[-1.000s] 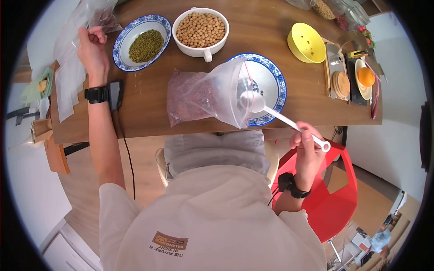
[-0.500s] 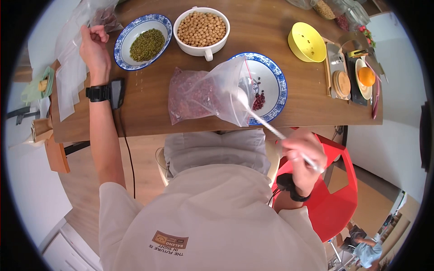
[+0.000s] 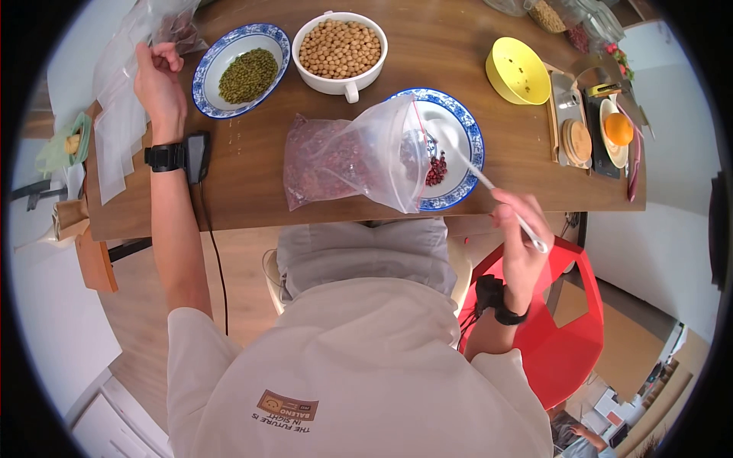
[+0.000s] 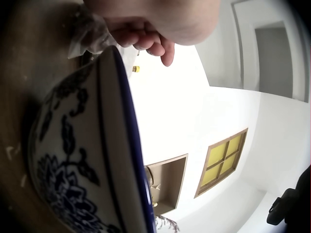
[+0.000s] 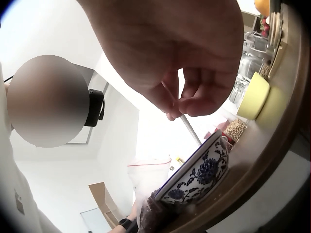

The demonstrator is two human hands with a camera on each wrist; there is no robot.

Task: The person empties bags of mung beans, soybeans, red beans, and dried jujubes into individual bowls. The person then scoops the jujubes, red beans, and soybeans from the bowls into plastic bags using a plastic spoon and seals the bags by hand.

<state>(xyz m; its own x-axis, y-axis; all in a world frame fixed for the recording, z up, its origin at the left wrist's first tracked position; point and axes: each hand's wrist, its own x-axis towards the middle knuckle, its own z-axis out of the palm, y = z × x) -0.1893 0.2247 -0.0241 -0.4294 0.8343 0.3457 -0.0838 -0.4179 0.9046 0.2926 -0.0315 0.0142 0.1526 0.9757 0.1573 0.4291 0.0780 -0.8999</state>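
Note:
My right hand (image 3: 523, 240) pinches the handle of a long white spoon (image 3: 481, 178) between thumb and fingers. The spoon's head is over a blue-and-white bowl (image 3: 472, 130), where dark red beans (image 3: 436, 172) lie in the bottom. A clear zip bag (image 3: 328, 160) of red beans lies on its side, its mouth overlapping the bowl's left rim. In the right wrist view the handle (image 5: 191, 130) slopes down behind the bowl's edge. My left hand (image 3: 162, 91) lies loosely curled, holding nothing, left of a patterned bowl (image 3: 205, 57) of green beans.
A white handled pot (image 3: 305, 72) of chickpeas stands at the back. To the right are a yellow bowl (image 3: 500, 65) and a dish with an orange (image 3: 618, 130). Empty plastic bags (image 3: 114, 114) hang over the table's left edge. A black device (image 3: 198, 156) with a cable sits near my left wrist.
Red beans have appeared in the bowl under the bag's mouth. The spoon has swung from the bag's mouth up and right over the bowl. My left hand has barely moved.

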